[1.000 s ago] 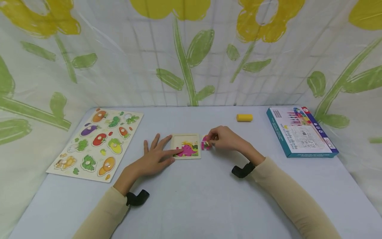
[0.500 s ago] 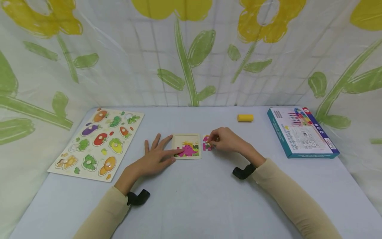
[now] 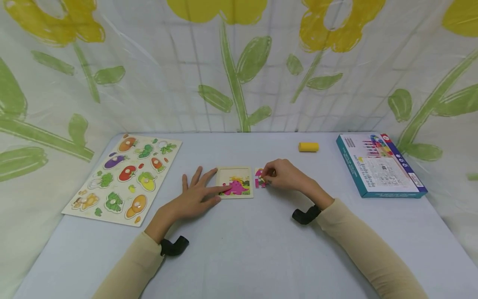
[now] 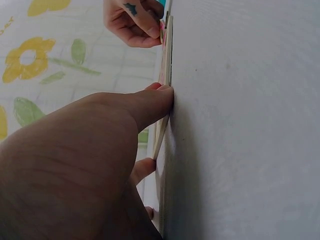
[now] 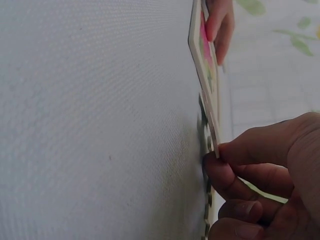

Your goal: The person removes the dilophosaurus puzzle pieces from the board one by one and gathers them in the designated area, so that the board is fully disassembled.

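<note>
Dinosaur puzzle (image 3: 237,183) on a pale tabletop (image 3: 239,253), yellow-flowered white sheeting (image 3: 160,91) behind.

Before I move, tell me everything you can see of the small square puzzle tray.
The puzzle tray is pale, looks wooden, has a raised rim and seems to lie flat on the table. Dinosaur pieces in pink, green and yellow fill most of its near part; much of the far part is bare. The left hand rests its index finger on them, its thumb by the near left corner. More pieces lie just off the right edge.
</note>
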### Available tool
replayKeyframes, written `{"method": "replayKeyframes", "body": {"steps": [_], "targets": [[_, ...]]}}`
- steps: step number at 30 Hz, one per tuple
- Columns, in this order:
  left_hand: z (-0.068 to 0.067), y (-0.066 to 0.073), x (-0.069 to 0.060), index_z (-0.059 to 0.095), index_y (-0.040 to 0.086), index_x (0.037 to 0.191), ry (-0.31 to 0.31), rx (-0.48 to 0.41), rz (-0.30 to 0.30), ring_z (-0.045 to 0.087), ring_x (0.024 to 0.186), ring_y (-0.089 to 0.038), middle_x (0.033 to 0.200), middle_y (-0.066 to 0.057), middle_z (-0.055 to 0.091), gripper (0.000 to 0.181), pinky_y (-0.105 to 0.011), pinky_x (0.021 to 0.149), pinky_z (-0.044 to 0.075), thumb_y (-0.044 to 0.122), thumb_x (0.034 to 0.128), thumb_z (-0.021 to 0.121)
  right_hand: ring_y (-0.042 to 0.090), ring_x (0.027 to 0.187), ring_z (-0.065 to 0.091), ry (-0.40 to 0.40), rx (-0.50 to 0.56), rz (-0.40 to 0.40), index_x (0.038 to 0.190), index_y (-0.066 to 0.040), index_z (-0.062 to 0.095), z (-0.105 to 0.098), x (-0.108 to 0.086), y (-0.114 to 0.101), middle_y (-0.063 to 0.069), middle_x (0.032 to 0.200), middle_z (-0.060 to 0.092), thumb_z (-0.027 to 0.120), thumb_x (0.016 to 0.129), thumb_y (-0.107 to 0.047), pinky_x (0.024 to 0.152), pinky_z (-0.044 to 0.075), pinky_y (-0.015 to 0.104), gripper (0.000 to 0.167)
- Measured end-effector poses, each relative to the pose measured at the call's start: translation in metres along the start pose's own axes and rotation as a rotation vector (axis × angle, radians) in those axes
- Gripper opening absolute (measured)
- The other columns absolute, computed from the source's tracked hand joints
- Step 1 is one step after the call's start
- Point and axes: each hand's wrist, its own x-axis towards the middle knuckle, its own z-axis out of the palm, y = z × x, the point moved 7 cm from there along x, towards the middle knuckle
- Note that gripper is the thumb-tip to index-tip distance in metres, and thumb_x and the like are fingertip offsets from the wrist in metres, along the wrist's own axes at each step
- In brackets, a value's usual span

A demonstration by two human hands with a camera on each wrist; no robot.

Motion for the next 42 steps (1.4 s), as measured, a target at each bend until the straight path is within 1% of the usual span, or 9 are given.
{"method": "replayKeyframes", "body": {"steps": [7,11,17,19,21,24,29,36,42], "targets": [[0.001,-0.001,0.001,0.061,0.037,0.149,-0.005,-0.002,-0.006,-0.011,0.164,-0.051,0.18,-0.01,0.015,0.042,-0.082,0.118,-0.017,0.04,0.1078,0.06,0.014,0.081,0.06,-0.005,0.003,-0.01,0.099,-0.01,0.077,0.0,-0.001,0.0,0.002,0.09,0.075,0.07,0.1,-0.012,0.074,0.051,0.028,0.008],[0.001,-0.001,0.001,0.061,0.036,0.15,-0.008,0.003,-0.01,-0.011,0.165,-0.05,0.18,-0.01,0.015,0.042,-0.081,0.119,-0.017,0.041,0.1078,0.06,0.014,0.078,0.059,0.01,-0.004,-0.024,0.099,-0.01,0.077,0.0,-0.002,-0.002,0.001,0.088,0.074,0.07,0.1,-0.013,0.072,0.05,0.028,0.007],[-0.001,0.0,0.0,0.062,0.035,0.149,-0.007,0.001,-0.007,-0.01,0.164,-0.052,0.179,-0.011,0.016,0.042,-0.083,0.118,-0.016,0.04,0.1077,0.06,0.012,0.07,0.057,0.04,0.02,-0.061,0.104,-0.009,0.077,0.001,0.004,-0.015,0.002,0.091,0.076,0.071,0.101,-0.015,0.066,0.05,0.026,0.009],[-0.001,0.001,0.0,0.061,0.036,0.15,-0.01,0.003,-0.008,-0.01,0.164,-0.052,0.18,-0.011,0.015,0.042,-0.083,0.118,-0.016,0.04,0.108,0.059,0.011,0.068,0.058,0.022,0.035,-0.081,0.108,-0.008,0.077,0.005,0.008,-0.022,0.005,0.094,0.076,0.068,0.102,-0.014,0.065,0.05,0.026,0.012],[-0.001,0.001,0.0,0.061,0.036,0.15,-0.007,0.01,-0.006,-0.01,0.164,-0.053,0.18,-0.011,0.016,0.042,-0.083,0.118,-0.015,0.039,0.1081,0.059,0.011,0.071,0.06,-0.002,0.03,-0.102,0.112,-0.007,0.076,0.01,0.014,-0.028,0.006,0.098,0.076,0.067,0.103,-0.013,0.067,0.052,0.025,0.014],[-0.001,0.001,0.0,0.062,0.035,0.15,-0.001,0.014,0.004,-0.008,0.163,-0.056,0.179,-0.013,0.017,0.041,-0.086,0.117,-0.013,0.037,0.1085,0.059,0.011,0.076,0.06,-0.039,-0.007,-0.145,0.12,-0.006,0.075,0.019,0.023,-0.039,0.006,0.104,0.077,0.066,0.103,-0.012,0.071,0.052,0.024,0.02],[0.0,0.001,0.0,0.062,0.035,0.149,0.0,0.014,0.009,-0.007,0.162,-0.059,0.179,-0.015,0.018,0.041,-0.088,0.115,-0.011,0.036,0.1087,0.058,0.012,0.078,0.058,-0.079,-0.045,-0.197,0.128,-0.006,0.073,0.027,0.036,-0.051,0.005,0.103,0.077,0.068,0.102,-0.013,0.073,0.05,0.024,0.027],[0.001,0.002,0.0,0.061,0.037,0.15,-0.007,0.012,0.001,-0.009,0.162,-0.057,0.179,-0.013,0.016,0.041,-0.086,0.116,-0.013,0.037,0.1085,0.059,0.013,0.082,0.059,-0.154,-0.052,-0.183,0.135,-0.01,0.072,0.035,0.044,-0.051,0.004,0.099,0.073,0.067,0.104,-0.014,0.075,0.05,0.025,0.031],[0.0,0.002,0.0,0.061,0.039,0.15,-0.008,0.01,0.003,-0.01,0.162,-0.056,0.179,-0.012,0.015,0.041,-0.085,0.116,-0.015,0.038,0.1087,0.059,0.016,0.086,0.059,-0.182,-0.048,-0.165,0.136,-0.012,0.072,0.036,0.046,-0.05,0.006,0.102,0.071,0.065,0.105,-0.013,0.072,0.049,0.024,0.032]]}}
